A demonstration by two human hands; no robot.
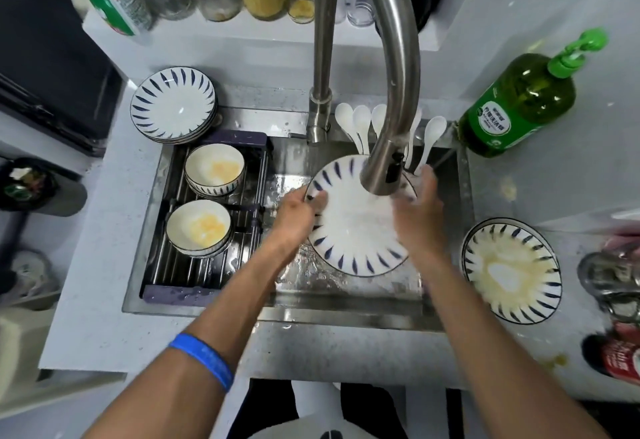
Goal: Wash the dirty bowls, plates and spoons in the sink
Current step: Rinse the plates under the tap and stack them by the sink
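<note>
Plate (349,231) with blue dash rim, held over the sink (346,303) beneath the faucet (381,168) spout. Left hand (298,213) pinches the plate's left rim; right hand (419,210) lies on its face, blurred, fingers relaxed. Two yolk-stained bowls (199,227) sit on the rack (207,276) in the sink's left part. A soiled plate (512,269) rests on the surface at right, clean plates (173,104) stacked rear left. White spoons (360,123) lean at the sink's back rim, near the green detergent bottle (519,103).
</note>
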